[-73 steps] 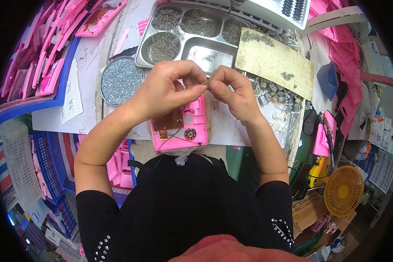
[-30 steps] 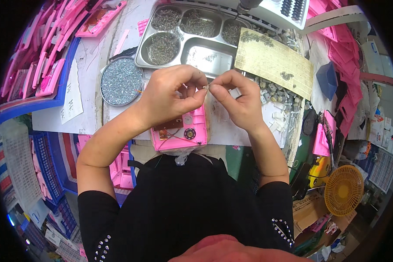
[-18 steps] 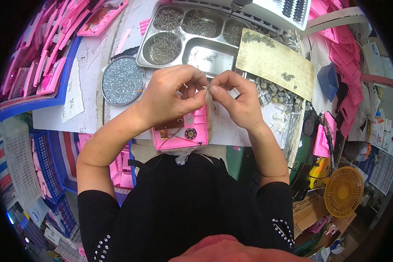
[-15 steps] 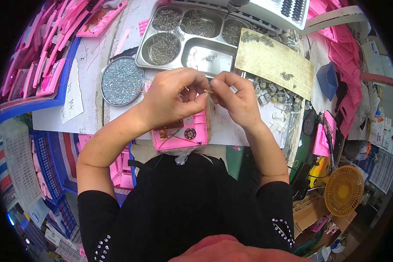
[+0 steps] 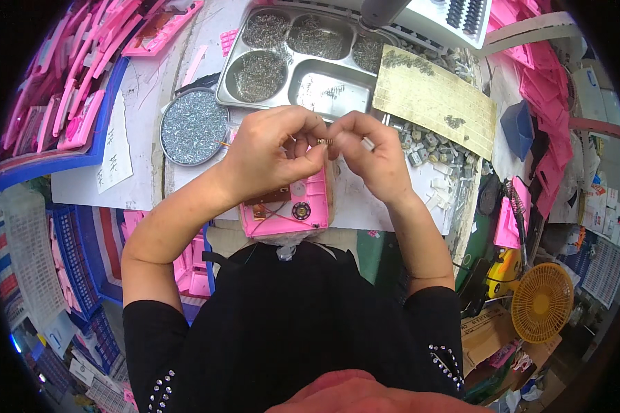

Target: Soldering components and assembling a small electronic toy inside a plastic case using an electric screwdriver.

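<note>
Between the fingertips of my two hands is a small metal coil spring [image 5: 324, 141]. My left hand [image 5: 272, 148] pinches it from the left, fingers curled. My right hand [image 5: 373, 153] closes on its right end with thumb and forefinger; a small pale piece [image 5: 368, 144] shows among its fingers. Beneath the hands lies a pink plastic housing [image 5: 282, 219] with a round black part [image 5: 301, 210], a brown board and thin wires. My left hand covers much of the housing. Just beyond the hands is a metal compartment tray [image 5: 293, 65] with heaps of springs.
Left of the hands stands a round dish of small screws [image 5: 194, 127]. A yellowish board [image 5: 434, 96] with springs on it lies at right, over small metal parts [image 5: 420, 144]. Pink housings [image 5: 69, 89] fill a blue bin at far left. An orange fan [image 5: 542, 303] stands lower right.
My right fingers have shifted slightly at the spring, and the pale piece among them shows more. The dark tool above the tray has come lower and larger into view. My left hand is nearly still.
</note>
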`<state>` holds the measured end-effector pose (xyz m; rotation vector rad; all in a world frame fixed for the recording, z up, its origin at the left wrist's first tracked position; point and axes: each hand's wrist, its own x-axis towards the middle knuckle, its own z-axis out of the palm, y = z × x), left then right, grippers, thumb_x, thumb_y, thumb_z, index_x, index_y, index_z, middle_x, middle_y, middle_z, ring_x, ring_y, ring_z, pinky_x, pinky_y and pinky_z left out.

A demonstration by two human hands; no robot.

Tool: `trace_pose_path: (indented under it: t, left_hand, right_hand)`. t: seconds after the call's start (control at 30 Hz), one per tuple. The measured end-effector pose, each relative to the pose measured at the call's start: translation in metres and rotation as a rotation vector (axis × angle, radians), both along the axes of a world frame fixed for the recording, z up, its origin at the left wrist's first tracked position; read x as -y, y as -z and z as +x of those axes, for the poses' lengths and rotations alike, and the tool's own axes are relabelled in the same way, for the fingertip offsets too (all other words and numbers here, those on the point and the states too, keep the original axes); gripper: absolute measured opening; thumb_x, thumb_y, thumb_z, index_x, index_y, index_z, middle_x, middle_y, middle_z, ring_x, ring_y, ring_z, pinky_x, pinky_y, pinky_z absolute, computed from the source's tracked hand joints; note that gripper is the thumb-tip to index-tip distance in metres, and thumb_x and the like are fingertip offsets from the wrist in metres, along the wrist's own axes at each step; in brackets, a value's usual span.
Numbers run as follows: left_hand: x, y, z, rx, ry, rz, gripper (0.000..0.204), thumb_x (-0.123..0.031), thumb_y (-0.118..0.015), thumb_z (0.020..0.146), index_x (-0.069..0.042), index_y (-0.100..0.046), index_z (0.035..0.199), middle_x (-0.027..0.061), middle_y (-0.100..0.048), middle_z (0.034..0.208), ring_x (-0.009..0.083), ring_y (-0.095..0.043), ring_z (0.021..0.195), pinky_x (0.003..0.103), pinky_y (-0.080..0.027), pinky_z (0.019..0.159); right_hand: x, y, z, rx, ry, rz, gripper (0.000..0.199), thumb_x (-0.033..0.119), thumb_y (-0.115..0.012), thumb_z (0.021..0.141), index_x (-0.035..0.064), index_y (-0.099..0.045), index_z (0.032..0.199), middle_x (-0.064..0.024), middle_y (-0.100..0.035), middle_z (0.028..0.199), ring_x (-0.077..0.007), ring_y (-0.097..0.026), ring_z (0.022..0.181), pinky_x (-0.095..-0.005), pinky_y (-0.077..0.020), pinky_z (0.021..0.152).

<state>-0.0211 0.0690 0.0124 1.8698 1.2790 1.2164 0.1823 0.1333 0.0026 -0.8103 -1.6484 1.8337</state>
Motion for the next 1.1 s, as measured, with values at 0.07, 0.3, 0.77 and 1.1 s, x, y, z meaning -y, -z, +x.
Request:
trace_pose_path:
  t: [0.07, 0.3, 0.77, 1.1]
  left_hand:
    - [0.000, 0.000, 0.000, -0.018, -0.002, 0.023, 0.017, -0.006, -0.076, 0.080, -0.001, -0.066, 0.093, 0.0071, -0.065, 0.079, 0.0156, -0.065, 0.064, 0.028, -0.053, 0.057]
    - [0.001, 0.004, 0.000, -0.052, -0.006, 0.060, 0.018, -0.006, -0.077, 0.079, -0.002, -0.066, 0.094, 0.0069, -0.064, 0.077, 0.0170, -0.064, 0.063, 0.030, -0.051, 0.056]
    - [0.003, 0.002, 0.001, -0.037, -0.020, 0.059, 0.018, -0.005, -0.076, 0.079, -0.002, -0.066, 0.093, 0.0069, -0.065, 0.077, 0.0163, -0.064, 0.062, 0.029, -0.052, 0.056]
    - [0.002, 0.000, 0.002, -0.043, -0.027, 0.045, 0.017, -0.006, -0.075, 0.079, -0.002, -0.066, 0.093, 0.0069, -0.064, 0.076, 0.0153, -0.064, 0.062, 0.029, -0.052, 0.056]
  right_hand:
    - [0.004, 0.008, -0.008, -0.038, 0.079, 0.336, 0.032, 0.027, -0.063, 0.102, 0.0000, -0.068, 0.086, 0.0003, -0.062, 0.069, -0.0069, -0.055, 0.065, -0.0248, -0.0440, 0.060]
    - [0.003, -0.006, -0.003, 0.043, 0.001, -0.076, 0.029, 0.022, -0.063, 0.100, -0.0017, -0.067, 0.084, -0.0008, -0.064, 0.072, -0.0070, -0.057, 0.073, -0.0253, -0.0454, 0.066]
    - [0.000, -0.002, -0.007, 0.042, 0.011, 0.338, 0.027, 0.024, -0.063, 0.100, -0.0021, -0.071, 0.094, -0.0041, -0.067, 0.076, -0.0079, -0.060, 0.077, -0.0264, -0.0482, 0.071]
    - [-0.007, 0.001, -0.002, 0.075, -0.073, 0.204, 0.028, 0.025, -0.063, 0.099, -0.0019, -0.069, 0.091, -0.0047, -0.067, 0.076, -0.0099, -0.059, 0.075, -0.0283, -0.0477, 0.068]
